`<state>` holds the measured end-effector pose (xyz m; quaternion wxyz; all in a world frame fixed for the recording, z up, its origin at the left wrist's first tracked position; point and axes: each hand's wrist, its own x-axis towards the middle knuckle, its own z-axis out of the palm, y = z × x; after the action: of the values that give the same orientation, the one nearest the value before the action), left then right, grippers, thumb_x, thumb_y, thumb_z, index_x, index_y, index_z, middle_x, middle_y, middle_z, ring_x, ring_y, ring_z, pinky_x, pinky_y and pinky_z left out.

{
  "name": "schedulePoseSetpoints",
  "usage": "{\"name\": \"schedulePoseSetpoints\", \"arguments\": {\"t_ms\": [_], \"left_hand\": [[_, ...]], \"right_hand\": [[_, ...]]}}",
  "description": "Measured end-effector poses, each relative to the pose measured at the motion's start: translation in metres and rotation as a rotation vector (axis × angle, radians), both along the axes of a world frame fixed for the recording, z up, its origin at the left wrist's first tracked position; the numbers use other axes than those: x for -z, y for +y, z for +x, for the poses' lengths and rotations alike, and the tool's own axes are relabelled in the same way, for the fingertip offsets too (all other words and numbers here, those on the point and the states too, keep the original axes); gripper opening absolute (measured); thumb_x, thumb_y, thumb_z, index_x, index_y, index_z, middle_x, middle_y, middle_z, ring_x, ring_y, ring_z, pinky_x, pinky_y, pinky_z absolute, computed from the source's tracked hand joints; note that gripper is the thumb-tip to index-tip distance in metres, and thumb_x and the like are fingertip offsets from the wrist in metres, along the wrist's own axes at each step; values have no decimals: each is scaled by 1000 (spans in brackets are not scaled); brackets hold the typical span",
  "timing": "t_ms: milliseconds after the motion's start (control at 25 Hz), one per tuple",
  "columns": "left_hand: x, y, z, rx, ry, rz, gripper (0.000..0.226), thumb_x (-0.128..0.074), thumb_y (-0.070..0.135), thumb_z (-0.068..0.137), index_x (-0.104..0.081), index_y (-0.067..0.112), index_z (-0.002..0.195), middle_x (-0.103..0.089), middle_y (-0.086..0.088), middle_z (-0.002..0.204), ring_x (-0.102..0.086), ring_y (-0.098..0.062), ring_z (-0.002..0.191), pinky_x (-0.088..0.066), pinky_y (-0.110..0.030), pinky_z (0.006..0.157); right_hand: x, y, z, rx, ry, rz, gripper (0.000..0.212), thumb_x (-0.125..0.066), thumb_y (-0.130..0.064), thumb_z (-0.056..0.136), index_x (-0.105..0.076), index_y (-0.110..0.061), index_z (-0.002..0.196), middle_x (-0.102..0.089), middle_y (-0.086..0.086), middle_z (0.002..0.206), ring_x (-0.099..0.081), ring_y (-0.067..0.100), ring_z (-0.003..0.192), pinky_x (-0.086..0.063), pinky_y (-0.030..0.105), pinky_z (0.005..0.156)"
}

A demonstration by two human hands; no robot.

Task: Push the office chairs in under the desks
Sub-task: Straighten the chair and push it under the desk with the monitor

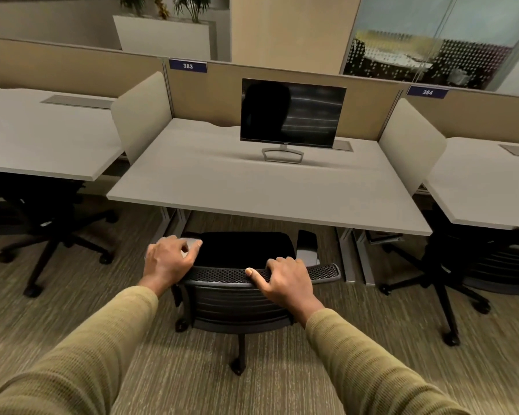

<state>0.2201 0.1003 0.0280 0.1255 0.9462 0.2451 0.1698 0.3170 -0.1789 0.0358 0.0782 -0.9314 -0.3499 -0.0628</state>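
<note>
A black mesh-backed office chair (240, 298) stands in front of the middle white desk (252, 187), its seat front just at the desk's near edge and its backrest and wheels out on the carpet. My left hand (168, 262) rests on the left end of the backrest's top rim, fingers curled over it. My right hand (285, 283) grips the same rim right of centre, thumb lying along the top. Another black chair (45, 217) sits partly under the left desk (42, 139). A third chair (462, 265) sits partly under the right desk (486, 187).
A dark monitor (292, 113) stands on the middle desk. Beige divider panels (138, 115) separate the desks, tagged 383 and 384. Grey desk legs (354, 253) flank the chair's path. Striped carpet covers the floor. A planter and a glass wall lie beyond.
</note>
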Motion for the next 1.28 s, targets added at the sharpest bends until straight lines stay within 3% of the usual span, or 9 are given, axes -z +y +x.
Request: {"name": "schedulePoseSetpoints", "arguments": {"t_ms": [200, 440, 640, 880, 1040, 1280], "left_hand": [[-4, -7, 32, 35, 40, -43, 55, -48, 63, 96, -56, 25, 57, -53, 13, 64, -51, -9, 63, -40, -38, 73], [1, 3, 84, 125, 149, -170, 71, -41, 70, 95, -61, 11, 60, -58, -1, 52, -55, -15, 50, -36, -28, 50], [5, 21, 138, 145, 167, -160, 70, -41, 66, 97, -60, 9, 61, -58, -3, 54, -56, -18, 52, -36, -32, 51], [8, 44, 216, 201, 174, -211, 67, -41, 63, 98, -51, 11, 56, -53, -2, 51, -45, -18, 48, -32, -33, 52], [6, 59, 267, 225, 154, -224, 67, -43, 59, 100, -57, 7, 59, -59, -7, 57, -52, -23, 54, -37, -34, 53], [23, 66, 283, 311, 189, -160, 63, -46, 58, 99, -53, 13, 54, -55, -5, 58, -52, -21, 57, -37, -33, 53]], "right_hand": [[-2, -11, 29, 10, -15, -13, 78, -10, -85, 91, -52, -22, 69, -52, -5, 65, -50, 16, 62, -45, 39, 68], [-3, -3, 80, 19, -35, -7, 73, -16, -83, 92, -46, -23, 63, -46, -7, 58, -44, 14, 54, -40, 38, 62], [1, 14, 127, 44, -53, -5, 74, -16, -84, 92, -46, -23, 63, -45, -7, 58, -44, 14, 54, -33, 36, 59], [2, 36, 197, 93, -51, -3, 74, -21, -85, 90, -49, -23, 61, -43, -8, 55, -46, 17, 54, -35, 35, 56], [-2, 51, 238, 125, -28, -49, 79, -17, -85, 90, -57, -20, 70, -54, -3, 63, -52, 21, 60, -46, 39, 63], [26, 51, 240, 190, -28, -22, 73, -24, -83, 91, -64, -22, 83, -59, -4, 73, -52, 18, 69, -41, 37, 70]]}}
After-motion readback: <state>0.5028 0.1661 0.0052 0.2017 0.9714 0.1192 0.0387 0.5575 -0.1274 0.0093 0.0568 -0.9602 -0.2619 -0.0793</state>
